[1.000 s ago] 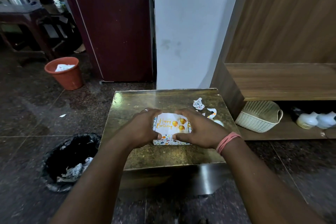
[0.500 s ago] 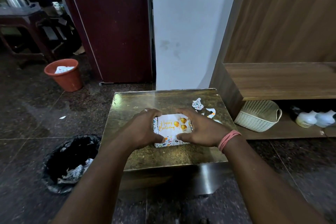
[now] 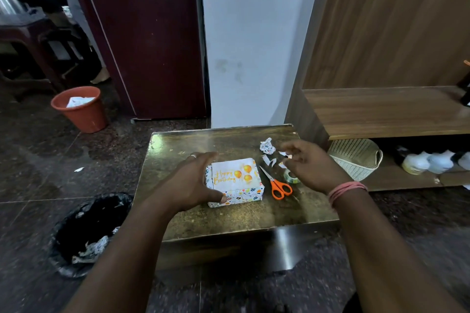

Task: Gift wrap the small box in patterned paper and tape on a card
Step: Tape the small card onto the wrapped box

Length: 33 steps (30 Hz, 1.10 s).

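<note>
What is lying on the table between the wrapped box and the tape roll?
In the head view, the orange-handled scissors lie between the wrapped box and the tape roll, blades pointing away from the person.

The one readable text is "Happy Birthday", in orange-gold script in two lines, "Happy" above "Birthday". It stands on the white card (image 3: pixel 235 174) that lies on top of the wrapped box (image 3: pixel 236 195), to the left of three orange balloons printed on the same card. The box's patterned paper shows small coloured shapes but no letters that can be made out. Nothing else carries a legible word, number or brand.
</note>
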### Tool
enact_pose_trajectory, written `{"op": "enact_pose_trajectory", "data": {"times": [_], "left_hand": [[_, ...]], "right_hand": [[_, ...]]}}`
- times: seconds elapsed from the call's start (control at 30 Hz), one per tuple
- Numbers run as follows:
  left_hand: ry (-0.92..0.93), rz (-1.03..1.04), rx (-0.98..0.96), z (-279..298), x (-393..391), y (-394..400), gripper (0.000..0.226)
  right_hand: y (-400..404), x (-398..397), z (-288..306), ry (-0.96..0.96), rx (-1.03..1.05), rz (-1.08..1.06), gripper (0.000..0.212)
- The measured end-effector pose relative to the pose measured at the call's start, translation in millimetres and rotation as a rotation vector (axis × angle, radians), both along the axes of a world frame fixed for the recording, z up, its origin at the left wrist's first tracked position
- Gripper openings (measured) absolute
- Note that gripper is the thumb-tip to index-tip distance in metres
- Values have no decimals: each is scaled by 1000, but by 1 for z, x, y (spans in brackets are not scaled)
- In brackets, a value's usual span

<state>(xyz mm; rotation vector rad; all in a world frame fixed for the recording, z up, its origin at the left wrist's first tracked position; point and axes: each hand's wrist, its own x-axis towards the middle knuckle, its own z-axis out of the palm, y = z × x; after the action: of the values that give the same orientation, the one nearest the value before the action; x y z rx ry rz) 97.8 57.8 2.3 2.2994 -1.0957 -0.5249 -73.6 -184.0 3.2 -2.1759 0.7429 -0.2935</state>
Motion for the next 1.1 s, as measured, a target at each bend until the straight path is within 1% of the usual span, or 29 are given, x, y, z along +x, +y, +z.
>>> {"op": "enact_pose_trajectory", "data": {"times": [0.1, 0.17, 0.27, 0.43, 0.53, 0.6, 0.67, 0.7, 0.73, 0.83, 0.9, 0.93, 1.0, 1.03, 1.1], "left_hand": [[-34, -15, 2, 0, -3, -4, 112], [-51, -20, -18, 0, -6, -6, 110], [-69, -6, -62, 1, -11, -8, 104], [-117, 18, -124, 2, -14, -12, 88], [-111, 25, -177, 4, -17, -13, 77], [-121, 26, -210, 8, -23, -15, 66], [-114, 32, -284, 12, -33, -18, 53], [-76, 36, -330, 15, -38, -21, 48], [-8, 41, -377, 18, -45, -24, 44], [305, 44, -437, 25, -61, -34, 38], [444, 14, -456, 23, -68, -40, 37], [511, 4, -489, 22, -72, -41, 37], [627, 14, -568, 21, -73, -43, 36], [655, 35, -600, 21, -73, -43, 34], [640, 76, -647, 23, -70, -42, 30]], "right_hand": [[-12, -11, -6, 174, -118, -122, 17], [-14, -14, -8, 247, -128, -133, 20], [-13, -13, -10, 319, -161, -137, 27], [-6, -5, -21, 456, -179, -99, 20], [-6, -8, -19, 459, -175, -131, 18], [-9, -15, -14, 401, -76, -166, 18], [-7, -21, -6, 248, 121, -199, 12], [-3, -22, -1, 174, 228, -190, 10], [3, -24, 4, 105, 331, -154, 10], [22, -24, 15, -90, 576, -24, 11], [32, -24, 22, -182, 657, 60, 16], [36, -24, 24, -216, 687, 101, 20], [40, -24, 26, -260, 725, 151, 20], [41, -23, 27, -267, 722, 163, 18], [45, -21, 27, -255, 703, 188, 16]]}}
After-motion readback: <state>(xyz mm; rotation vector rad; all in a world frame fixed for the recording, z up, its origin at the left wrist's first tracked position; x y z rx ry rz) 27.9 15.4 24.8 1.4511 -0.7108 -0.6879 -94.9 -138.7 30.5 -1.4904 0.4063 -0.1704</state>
